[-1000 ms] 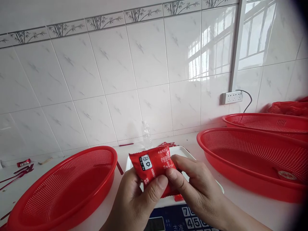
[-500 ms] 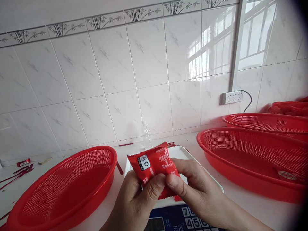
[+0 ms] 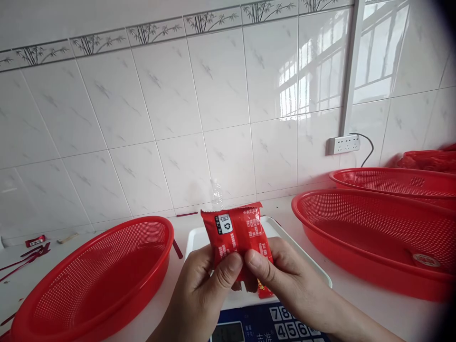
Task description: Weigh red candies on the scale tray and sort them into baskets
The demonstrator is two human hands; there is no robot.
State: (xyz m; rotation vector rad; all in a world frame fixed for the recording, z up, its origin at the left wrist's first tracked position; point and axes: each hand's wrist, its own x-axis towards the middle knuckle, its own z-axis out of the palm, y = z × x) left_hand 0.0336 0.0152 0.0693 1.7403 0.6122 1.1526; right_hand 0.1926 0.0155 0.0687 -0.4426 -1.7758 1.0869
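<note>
A small red foil packet (image 3: 238,232) with white print and a black-and-white recycling label is gripped from both sides over a scale. My left hand (image 3: 208,280) pinches its lower left part, thumb on the near face. On the lower right, my right hand (image 3: 281,270) does the same, and the two thumbs nearly meet. Below the thumbs the packet's lower edge looks parted. Under my hands is the scale's white tray (image 3: 195,237), with another red packet (image 3: 264,289) partly showing on it. A blue keypad panel (image 3: 256,325) with number keys sits in front.
A red perforated basket (image 3: 107,285) stands at left, another red basket (image 3: 356,237) at right with a round tag inside. Behind that is a further basket (image 3: 392,178). A clear bottle (image 3: 216,192) stands by the tiled wall. Red strips (image 3: 30,256) lie far left.
The packet has moved slightly up and right and turned more upright. Its lower edge now looks parted below my thumbs, and the red packet on the tray shows more.
</note>
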